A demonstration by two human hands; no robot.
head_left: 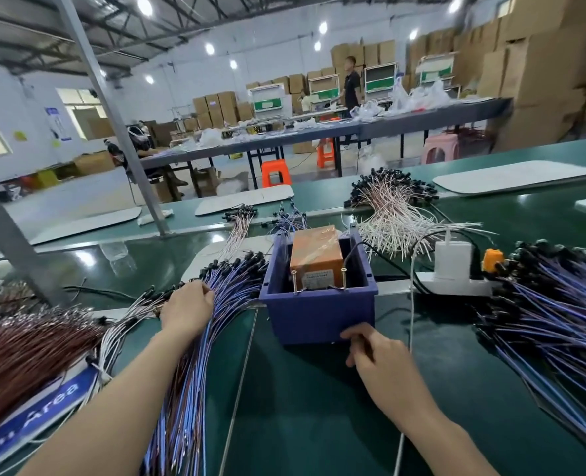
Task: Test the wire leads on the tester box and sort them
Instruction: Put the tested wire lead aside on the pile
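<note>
Green bench (305,407), warehouse behind. Left hand (186,309) rests spread on blue wire leads (195,372) left of the tester box (317,266); right hand (375,353) loosely curled, touching the blue bin (319,317). Leads look light and limp; pinch one near its black end.

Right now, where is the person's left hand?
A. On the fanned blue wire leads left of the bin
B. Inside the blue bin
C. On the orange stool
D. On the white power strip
A: the left hand rests on the blue wire leads, left of the blue bin.
</note>
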